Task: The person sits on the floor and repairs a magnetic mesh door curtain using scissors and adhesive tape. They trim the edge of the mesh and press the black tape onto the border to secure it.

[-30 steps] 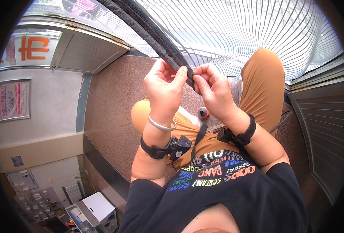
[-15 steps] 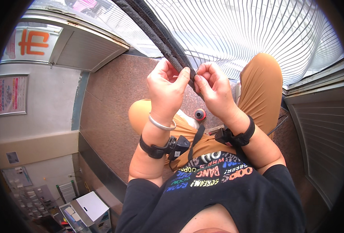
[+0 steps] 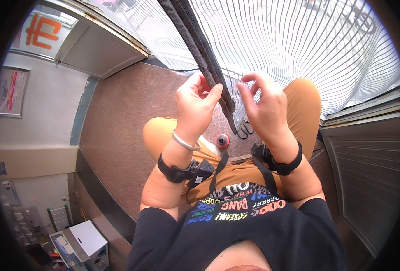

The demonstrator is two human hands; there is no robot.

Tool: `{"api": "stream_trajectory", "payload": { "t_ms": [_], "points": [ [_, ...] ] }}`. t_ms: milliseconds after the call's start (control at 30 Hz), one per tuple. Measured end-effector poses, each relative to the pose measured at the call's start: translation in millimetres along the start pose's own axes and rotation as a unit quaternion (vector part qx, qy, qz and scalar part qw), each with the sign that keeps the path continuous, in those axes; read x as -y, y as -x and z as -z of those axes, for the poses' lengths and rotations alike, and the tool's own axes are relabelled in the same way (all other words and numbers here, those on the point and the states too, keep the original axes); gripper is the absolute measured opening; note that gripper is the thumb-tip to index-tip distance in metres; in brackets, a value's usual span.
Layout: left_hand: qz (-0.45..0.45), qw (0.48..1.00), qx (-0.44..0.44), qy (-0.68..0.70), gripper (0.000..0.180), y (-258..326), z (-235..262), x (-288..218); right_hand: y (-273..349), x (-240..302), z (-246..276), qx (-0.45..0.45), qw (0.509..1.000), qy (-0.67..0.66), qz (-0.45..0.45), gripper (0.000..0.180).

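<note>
Up at chest height, your left hand (image 3: 194,108) is raised with the wrist bent back, its fingers (image 3: 213,94) closed in a pinch on the edge of the dark felt strip (image 3: 200,45); the thumb lies along the strip's near side and the fingertips curl behind it. That strip runs from the top of the view down between your two hands and ends just below your left thumb. Your right hand (image 3: 265,113) is lifted beside it, palm turned toward the strip, fingers (image 3: 247,97) loosely curled and parted; they hold nothing that shows and stand just apart from the strip's right edge.

Behind the fingers hangs a white ribbed sheet (image 3: 299,54), which the strip lies against. Below your hands your knees in tan trousers (image 3: 306,113) spread to either side. Between them, on the brown stone floor (image 3: 118,117), sits a small red spool (image 3: 222,141), with a pair of scissors (image 3: 244,130) just to its right, under your right hand. A silver bangle (image 3: 185,142) and a black wrist strap (image 3: 175,172) ring your left forearm; another black strap (image 3: 283,165) rings the right wrist.
</note>
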State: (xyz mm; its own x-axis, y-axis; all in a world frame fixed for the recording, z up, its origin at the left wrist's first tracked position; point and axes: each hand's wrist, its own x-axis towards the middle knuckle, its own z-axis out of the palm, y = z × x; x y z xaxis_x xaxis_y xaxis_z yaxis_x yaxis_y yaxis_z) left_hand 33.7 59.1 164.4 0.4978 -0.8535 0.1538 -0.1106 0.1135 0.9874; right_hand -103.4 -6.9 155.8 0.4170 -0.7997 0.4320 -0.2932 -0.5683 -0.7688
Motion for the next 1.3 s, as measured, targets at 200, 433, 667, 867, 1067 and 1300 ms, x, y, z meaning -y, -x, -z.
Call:
{"api": "stream_trajectory", "payload": {
  "t_ms": [200,433,667,867,1067,1300],
  "points": [
    [0.001,0.999,0.027,0.018,0.013,1,-4,0,-12,-2,-9,-0.049,0.987,0.009,0.15,0.009],
    [-0.011,1.0,0.015,0.0,0.015,0,-3,8,-24,6,-10,0.032,0.984,0.049,0.166,0.006],
    [-0.07,0.997,-0.025,-0.03,0.016,-3,-2,-3,-35,15,-12,-0.019,0.979,0.004,0.205,0.004],
    [-0.036,0.998,0.005,-0.052,0.019,-4,1,-11,-44,19,-10,0.015,0.988,-0.06,0.141,0.004],
    [-0.012,1.0,0.023,-0.004,0.02,-7,4,-2,-41,9,-5,0.101,0.981,-0.051,0.158,0.009],
    [-0.022,0.997,0.026,-0.063,0.019,-6,6,1,-45,8,-7,0.103,0.977,-0.057,0.176,0.008]
  ]
}}
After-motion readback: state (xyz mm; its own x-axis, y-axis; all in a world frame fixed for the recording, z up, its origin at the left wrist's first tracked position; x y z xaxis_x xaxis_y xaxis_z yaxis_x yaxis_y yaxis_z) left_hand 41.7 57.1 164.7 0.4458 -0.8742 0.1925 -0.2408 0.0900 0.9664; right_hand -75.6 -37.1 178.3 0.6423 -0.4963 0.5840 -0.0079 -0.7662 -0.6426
